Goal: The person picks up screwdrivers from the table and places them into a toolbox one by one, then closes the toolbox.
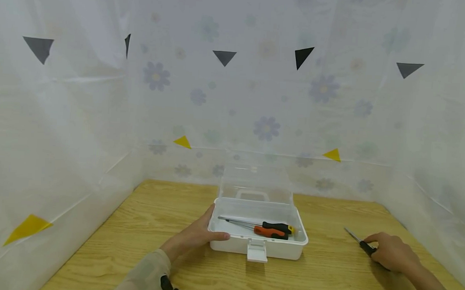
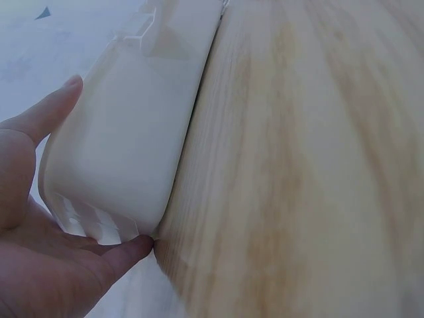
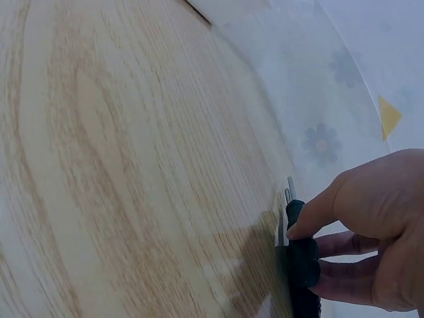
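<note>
Right hand (image 1: 390,254) is curling its fingers around the black-handled screwdriver (image 1: 359,242) lying on the table (image 1: 328,281), right of the box (image 1: 257,240). Left hand (image 1: 192,238) is cupping the box's corner with relaxed fingers. Risk: a shallow fingertip hold could be letting the tool slip or roll.

Our left grip (image 1: 194,238) stretched forward with fingers straight and thumb spread, our right grip (image 1: 391,252) out to the side, fingers curled and pinching, both forearms in pale sleeves

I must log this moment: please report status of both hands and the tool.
Left hand braces open white plastic box. Right hand grips black-handled screwdriver on wooden table. Path to box clear.
</note>
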